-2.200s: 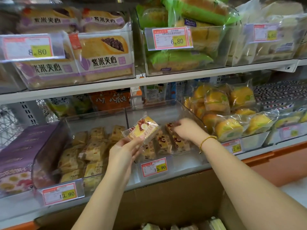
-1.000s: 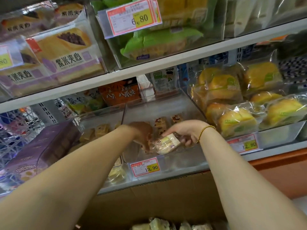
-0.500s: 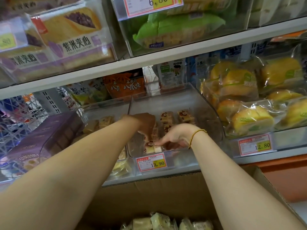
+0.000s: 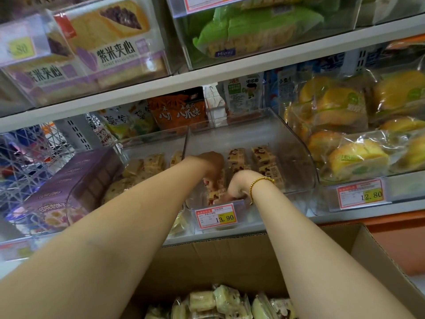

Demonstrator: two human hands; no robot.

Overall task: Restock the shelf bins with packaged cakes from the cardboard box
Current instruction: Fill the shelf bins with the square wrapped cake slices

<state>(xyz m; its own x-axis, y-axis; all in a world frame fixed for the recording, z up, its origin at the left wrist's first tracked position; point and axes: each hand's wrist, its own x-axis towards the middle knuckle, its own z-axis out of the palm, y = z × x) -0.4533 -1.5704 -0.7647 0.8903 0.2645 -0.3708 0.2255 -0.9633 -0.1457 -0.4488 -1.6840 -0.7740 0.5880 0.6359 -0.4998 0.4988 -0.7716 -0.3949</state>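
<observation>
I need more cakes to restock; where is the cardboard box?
Head view, bottom centre: the cardboard box stands open below the 13.90 price tag, wrapped cakes inside.

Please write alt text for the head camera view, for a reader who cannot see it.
The left hand and right hand reach into a clear shelf bin with a 13.90 price tag, among small packaged cakes. Below, an open cardboard box holds more wrapped cakes.

The cakes (image 4: 262,154) are showing tan with brown print; the tag (image 4: 215,216) is wearing a red border and yellow patch; the bracelet (image 4: 259,180) is gleaming gold; the box (image 4: 230,256) is showing plain brown; the buns (image 4: 358,155) are glowing yellow.
</observation>
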